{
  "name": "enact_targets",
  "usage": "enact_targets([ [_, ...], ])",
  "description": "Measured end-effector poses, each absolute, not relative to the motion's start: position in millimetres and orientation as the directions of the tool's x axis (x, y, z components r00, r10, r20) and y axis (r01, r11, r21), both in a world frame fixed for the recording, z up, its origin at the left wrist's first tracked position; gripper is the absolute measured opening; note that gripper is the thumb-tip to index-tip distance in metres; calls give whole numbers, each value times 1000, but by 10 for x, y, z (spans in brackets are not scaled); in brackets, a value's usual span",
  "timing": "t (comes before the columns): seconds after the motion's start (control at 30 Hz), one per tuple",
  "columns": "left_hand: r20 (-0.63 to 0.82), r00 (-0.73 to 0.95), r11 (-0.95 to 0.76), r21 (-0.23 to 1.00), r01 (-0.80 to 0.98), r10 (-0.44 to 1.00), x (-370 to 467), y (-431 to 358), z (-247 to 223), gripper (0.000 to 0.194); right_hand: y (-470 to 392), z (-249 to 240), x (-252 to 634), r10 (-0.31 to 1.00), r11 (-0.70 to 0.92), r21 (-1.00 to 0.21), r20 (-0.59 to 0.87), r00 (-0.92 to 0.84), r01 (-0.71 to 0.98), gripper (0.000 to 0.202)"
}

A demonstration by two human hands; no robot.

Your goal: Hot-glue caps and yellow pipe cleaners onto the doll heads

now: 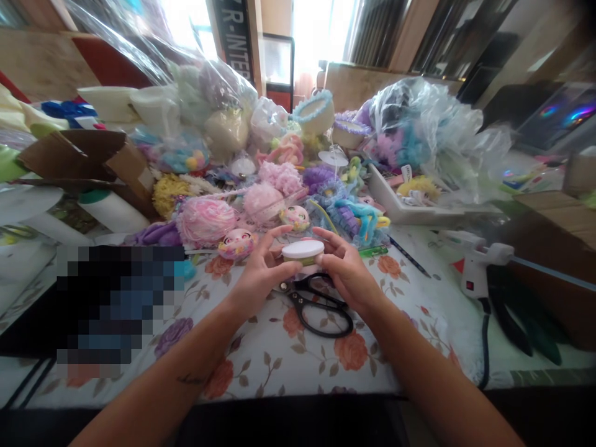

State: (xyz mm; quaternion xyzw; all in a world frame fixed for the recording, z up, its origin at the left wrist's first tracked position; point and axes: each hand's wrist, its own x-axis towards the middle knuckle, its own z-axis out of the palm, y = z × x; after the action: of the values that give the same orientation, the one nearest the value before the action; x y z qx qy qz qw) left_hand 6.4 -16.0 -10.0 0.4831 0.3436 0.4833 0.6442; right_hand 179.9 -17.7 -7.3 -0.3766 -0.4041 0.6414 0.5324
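Between my two hands is a small round container with a flat white lid and a yellowish-green side. My left hand grips it from the left, thumb at the near edge. From the other side my right hand closes on it with thumb and fingers. The fingers hide part of its sides. Just below, scissors with black handles lie on the flowered tablecloth, their blades partly hidden under my hands. Beyond my fingers sit two small doll faces, one with pink eyes and one with green eyes.
A pink yarn ball and heaped fluffy pieces fill the back, with plastic bags behind. At right are a pencil, a white tray and a glue gun. A cardboard box and a dark, pixelated object occupy the left.
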Motion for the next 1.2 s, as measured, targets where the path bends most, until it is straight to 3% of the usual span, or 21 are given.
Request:
enact_targets([
  [0.1, 7, 283, 77, 956, -284, 959, 65, -159, -120, 69, -173, -81, 1804, 981, -141, -926, -83, -174, -351, 45],
  [0.27, 3, 290, 84, 954, -288, 957, 65, -165, -90, 76, -176, -85, 1811, 956, -119, -933, -16, -291, -340, 31],
  [0.8, -23, 369, 138, 947, -290, 929, 52, -177, 21, 78, -220, -55, 1757, 980, -84, -914, -4, -198, -397, 37],
  [1.2, 10, 255, 38, 983, -179, 967, 39, -146, -8, 63, -209, -56, 1726, 995, -91, -913, -71, -65, -397, 38],
])
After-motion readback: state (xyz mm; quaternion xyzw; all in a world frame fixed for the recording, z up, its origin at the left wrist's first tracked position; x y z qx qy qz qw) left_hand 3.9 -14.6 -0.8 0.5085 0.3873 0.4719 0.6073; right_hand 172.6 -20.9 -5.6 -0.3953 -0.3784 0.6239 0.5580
